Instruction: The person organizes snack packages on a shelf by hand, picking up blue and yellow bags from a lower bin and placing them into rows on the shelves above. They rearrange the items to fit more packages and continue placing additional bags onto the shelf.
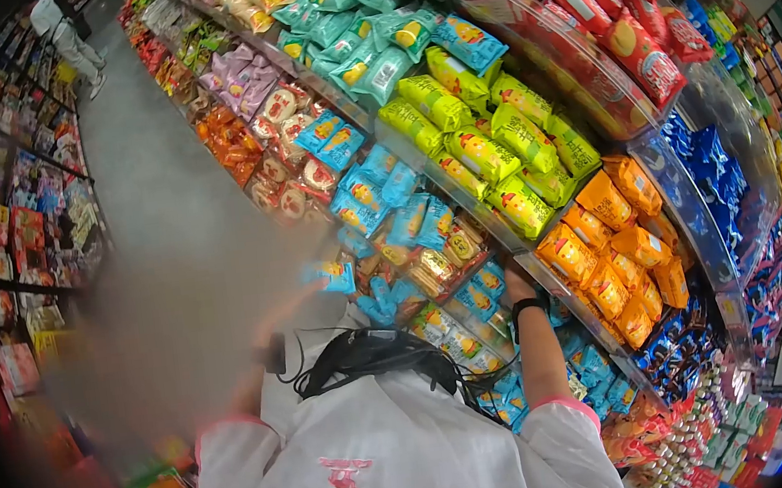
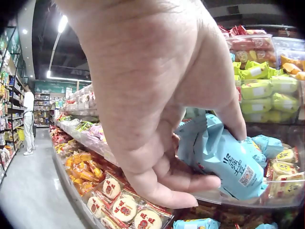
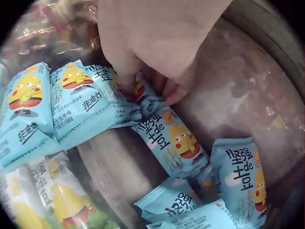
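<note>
In the left wrist view my left hand (image 2: 157, 100) pinches a light-blue snack packet (image 2: 224, 160) between thumb and fingers. That packet carries dark lettering and a square code, and it is close over the bin with yellow-and-red packets. My right hand (image 3: 152, 43) reaches down into a clear-walled bin, its fingers curled on a small blue packet (image 3: 150, 98) that they partly hide. Similar blue packets with a yellow cartoon potato, such as one packet (image 3: 177, 143), lie around it. In the head view the right hand (image 1: 518, 282) is low beside the clear divider; a blur covers much of the left arm.
Round rice crackers (image 2: 125, 207) in clear wrappers fill the bin below my left hand. Green packets (image 1: 482, 152) and orange packets (image 1: 609, 248) sit in higher bins behind clear walls. A person in white (image 1: 64, 40) stands down the aisle on the left.
</note>
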Demonstrator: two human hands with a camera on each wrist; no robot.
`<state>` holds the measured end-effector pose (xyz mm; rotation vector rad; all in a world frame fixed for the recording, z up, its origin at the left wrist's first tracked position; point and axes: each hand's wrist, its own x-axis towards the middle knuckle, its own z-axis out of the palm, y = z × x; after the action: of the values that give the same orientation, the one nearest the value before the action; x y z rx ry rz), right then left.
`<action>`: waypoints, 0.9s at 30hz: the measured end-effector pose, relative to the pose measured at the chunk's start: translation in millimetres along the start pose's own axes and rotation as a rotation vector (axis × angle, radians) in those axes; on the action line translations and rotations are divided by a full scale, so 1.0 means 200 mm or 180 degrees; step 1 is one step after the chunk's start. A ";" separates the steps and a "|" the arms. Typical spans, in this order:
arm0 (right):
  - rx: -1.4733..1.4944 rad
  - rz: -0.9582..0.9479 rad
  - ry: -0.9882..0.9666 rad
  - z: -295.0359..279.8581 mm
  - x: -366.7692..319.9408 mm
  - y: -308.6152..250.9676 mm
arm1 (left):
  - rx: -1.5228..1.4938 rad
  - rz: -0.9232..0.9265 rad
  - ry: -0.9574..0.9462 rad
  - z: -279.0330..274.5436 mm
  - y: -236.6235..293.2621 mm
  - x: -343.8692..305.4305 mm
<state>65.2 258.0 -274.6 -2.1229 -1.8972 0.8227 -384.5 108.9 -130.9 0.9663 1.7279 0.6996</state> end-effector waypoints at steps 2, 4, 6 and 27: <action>-0.0168 -0.0031 -0.0090 0.00 0.03 0.02 | 0.0087 0.0065 0.0094 0.00 -0.02 -0.02; -0.0321 -0.0081 -0.0149 0.00 0.06 0.05 | 0.0117 0.0238 0.0190 -0.01 0.00 -0.05; -0.0477 -0.0103 -0.0230 0.01 0.07 0.08 | 0.0148 0.0218 0.0248 -0.01 -0.02 -0.06; -0.0593 -0.0731 0.0380 0.01 0.06 0.19 | 0.0388 0.0363 0.0222 -0.01 -0.07 -0.03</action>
<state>97.1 262.1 -297.4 -1.9501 -2.1733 0.4792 -388.9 97.2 -138.4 1.1437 1.8041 0.7151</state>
